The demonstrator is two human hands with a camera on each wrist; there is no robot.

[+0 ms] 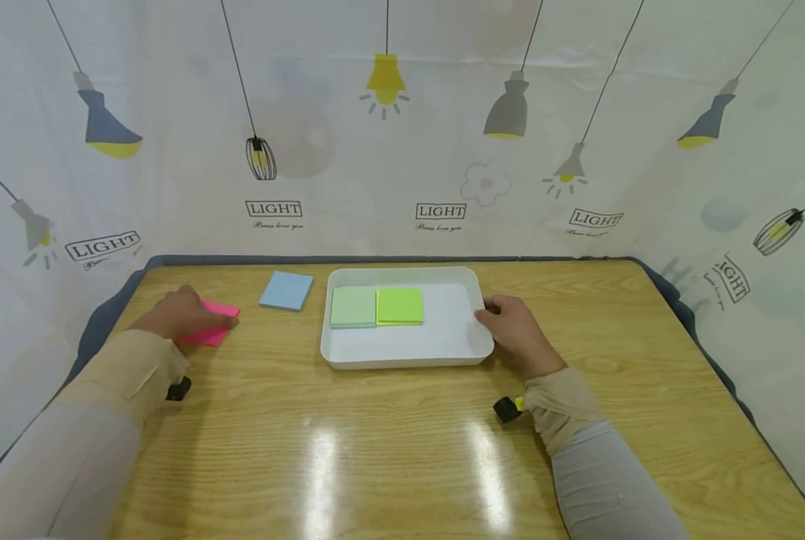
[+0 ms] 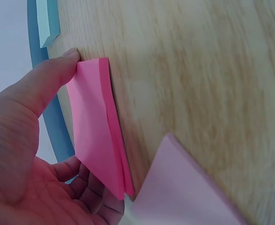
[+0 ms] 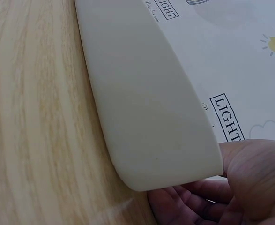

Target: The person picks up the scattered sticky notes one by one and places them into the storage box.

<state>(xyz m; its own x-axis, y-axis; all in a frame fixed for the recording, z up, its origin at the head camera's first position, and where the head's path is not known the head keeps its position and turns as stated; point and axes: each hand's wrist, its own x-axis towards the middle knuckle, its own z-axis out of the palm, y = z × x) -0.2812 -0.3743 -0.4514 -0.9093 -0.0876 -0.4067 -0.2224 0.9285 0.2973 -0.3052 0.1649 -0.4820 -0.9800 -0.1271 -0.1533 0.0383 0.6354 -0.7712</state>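
My left hand (image 1: 175, 313) is at the left of the table and grips a bright pink sticky note pad (image 2: 92, 108) by its edges, thumb on one side and fingers on the other. Beside it in the left wrist view lies a pale pink pad (image 2: 182, 187). My right hand (image 1: 518, 330) holds the right end of a white tray (image 1: 452, 349), thumb at the rim and fingers curled against the outer wall. Inside the tray, a pale green pad (image 1: 353, 307) and a lime green pad (image 1: 400, 306) lie side by side in the left half.
A light blue pad (image 1: 286, 291) rests on the wooden table (image 1: 402, 450) between the pink pad and the tray. Behind the table hangs a white curtain (image 1: 375, 180) printed with lamps. A dark blue edging (image 1: 388, 259) runs along the table's far side.
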